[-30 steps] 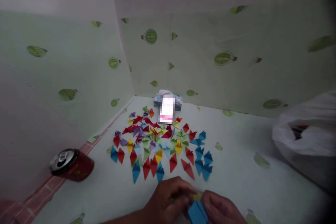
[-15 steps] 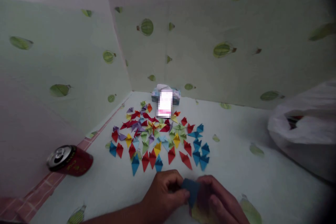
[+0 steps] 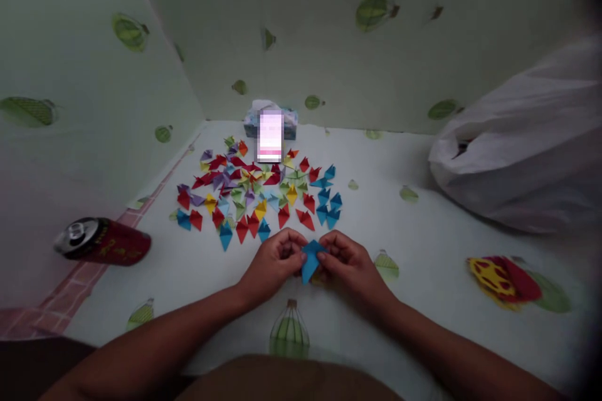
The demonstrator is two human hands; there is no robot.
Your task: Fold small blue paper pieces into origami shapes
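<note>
Between my two hands, low in the middle of the head view, is a small blue origami paper (image 3: 311, 260) folded to a pointed kite shape. My left hand (image 3: 277, 260) pinches its left edge between thumb and fingers. On the other side my right hand (image 3: 350, 263) is closed on its upper right edge, thumb in front. Just beyond my knuckles lie many folded paper pieces, among them a blue one (image 3: 226, 237) and a red one (image 3: 253, 223). Something yellowish (image 3: 320, 277) shows under my right fingers; I cannot make out what it is.
A red drink can (image 3: 113, 241) lies tilted at the left by the wall. At the back, a lit phone (image 3: 270, 131) leans on a tissue box (image 3: 290, 125). A white plastic bag (image 3: 508, 169) sits at right, with a red and yellow item (image 3: 503, 279) nearer me.
The view has tipped down and shifted right, bringing in the red and yellow item. My right fingers have closed on the blue paper, which now faces me as a kite shape.
</note>
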